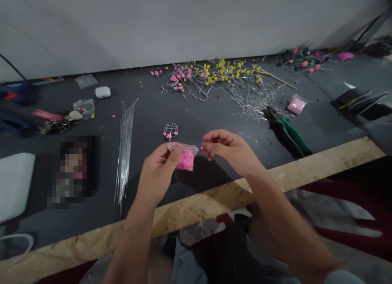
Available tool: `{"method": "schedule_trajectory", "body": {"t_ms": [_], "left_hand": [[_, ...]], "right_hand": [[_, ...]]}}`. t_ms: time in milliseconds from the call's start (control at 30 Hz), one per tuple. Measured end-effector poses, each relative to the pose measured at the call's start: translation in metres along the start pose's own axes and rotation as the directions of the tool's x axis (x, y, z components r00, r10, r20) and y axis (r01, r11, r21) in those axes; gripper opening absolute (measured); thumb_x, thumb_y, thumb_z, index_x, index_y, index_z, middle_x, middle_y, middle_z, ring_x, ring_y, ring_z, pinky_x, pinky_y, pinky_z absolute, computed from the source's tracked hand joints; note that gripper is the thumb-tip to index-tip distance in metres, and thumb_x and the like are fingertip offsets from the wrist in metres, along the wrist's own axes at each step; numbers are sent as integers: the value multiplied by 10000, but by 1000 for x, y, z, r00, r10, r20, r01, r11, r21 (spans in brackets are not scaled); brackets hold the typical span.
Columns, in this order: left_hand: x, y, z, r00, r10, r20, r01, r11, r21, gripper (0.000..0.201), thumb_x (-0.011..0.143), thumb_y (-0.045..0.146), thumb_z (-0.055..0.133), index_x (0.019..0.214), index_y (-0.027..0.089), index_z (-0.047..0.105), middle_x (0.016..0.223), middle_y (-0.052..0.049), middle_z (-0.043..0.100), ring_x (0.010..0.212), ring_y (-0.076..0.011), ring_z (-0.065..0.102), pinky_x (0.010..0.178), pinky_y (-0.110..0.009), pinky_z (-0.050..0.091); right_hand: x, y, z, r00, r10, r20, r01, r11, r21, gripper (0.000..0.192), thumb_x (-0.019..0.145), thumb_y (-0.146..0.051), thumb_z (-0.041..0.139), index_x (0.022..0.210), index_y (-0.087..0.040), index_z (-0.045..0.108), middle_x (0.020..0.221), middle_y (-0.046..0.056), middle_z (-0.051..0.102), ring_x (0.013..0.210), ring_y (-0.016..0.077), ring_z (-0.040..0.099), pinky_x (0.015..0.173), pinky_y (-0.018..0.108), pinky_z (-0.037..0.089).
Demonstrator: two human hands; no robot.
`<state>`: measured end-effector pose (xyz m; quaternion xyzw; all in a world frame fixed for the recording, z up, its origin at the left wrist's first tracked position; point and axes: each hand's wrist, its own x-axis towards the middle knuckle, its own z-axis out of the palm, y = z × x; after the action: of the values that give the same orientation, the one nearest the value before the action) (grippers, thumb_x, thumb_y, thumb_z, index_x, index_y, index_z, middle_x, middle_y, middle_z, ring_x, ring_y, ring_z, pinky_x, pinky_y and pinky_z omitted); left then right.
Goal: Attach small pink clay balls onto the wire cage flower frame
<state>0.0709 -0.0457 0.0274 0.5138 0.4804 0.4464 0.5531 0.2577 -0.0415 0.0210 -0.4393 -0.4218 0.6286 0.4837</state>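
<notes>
My left hand [159,165] is closed on a small clear plastic bag [186,157] of pink clay-like material, thumb in front. Just above its fingers is a small rounded wire frame [170,130] with pink blobs along its lower edge. The frame's stem runs down behind the bag, so I cannot tell whether the same hand grips it. To the right of the bag, my right hand [225,147] is closed in a pinch, with a tiny pink bit of clay [201,148] at its fingertips.
A bundle of straight wires [125,153] lies to the left. Yellow-tipped wire pieces [226,71] and pink-tipped ones [180,77] are heaped at the back. Green-handled pliers [286,133] and another pink bag [297,104] lie right. The wooden table edge [214,194] runs along the front.
</notes>
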Motion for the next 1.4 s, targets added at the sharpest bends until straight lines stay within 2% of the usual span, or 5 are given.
{"method": "schedule_trajectory", "body": {"t_ms": [367, 533, 667, 1100, 1400], "left_hand": [[2, -1, -6, 999, -26, -28, 28, 997, 73, 228, 811, 382, 587, 905, 188, 659, 908, -49, 682, 889, -185, 618, 800, -314, 483], [4, -2, -15, 997, -18, -71, 22, 998, 59, 222, 801, 355, 604, 928, 183, 662, 896, -42, 687, 855, -173, 624, 823, -328, 482], [5, -3, -18, 995, -13, -96, 19, 998, 61, 221, 783, 345, 626, 921, 178, 671, 899, -47, 697, 862, -180, 633, 830, -345, 488], [2, -1, -14, 997, 1, -72, 10, 988, 155, 199, 765, 363, 646, 863, 200, 702, 939, -51, 713, 904, -197, 642, 826, -350, 499], [1, -3, -10, 994, 37, -103, -21, 988, 151, 188, 756, 356, 653, 858, 207, 704, 917, -51, 717, 880, -207, 655, 841, -370, 496]], "right_hand": [[-3, -5, -2, 996, -27, 83, 32, 998, -61, 103, 842, -295, 538, 884, -202, 547, 636, -32, 591, 574, 88, 586, 468, 193, 384], [3, 0, -19, 983, 170, 75, -132, 922, -363, 149, 843, -277, 485, 876, -197, 607, 701, -1, 638, 529, 75, 551, 448, 192, 344], [7, 7, -25, 972, 197, 130, -104, 852, -513, 197, 826, -244, 472, 904, -202, 647, 771, 21, 659, 533, 85, 534, 471, 209, 364], [15, 19, -18, 976, 177, 129, -95, 872, -480, 265, 806, -255, 537, 1066, -220, 566, 793, 22, 669, 531, 90, 514, 528, 233, 418], [16, 13, -14, 992, 123, -21, -119, 887, -446, 212, 798, -384, 588, 747, -188, 528, 537, -40, 512, 444, 72, 450, 434, 210, 331]]}}
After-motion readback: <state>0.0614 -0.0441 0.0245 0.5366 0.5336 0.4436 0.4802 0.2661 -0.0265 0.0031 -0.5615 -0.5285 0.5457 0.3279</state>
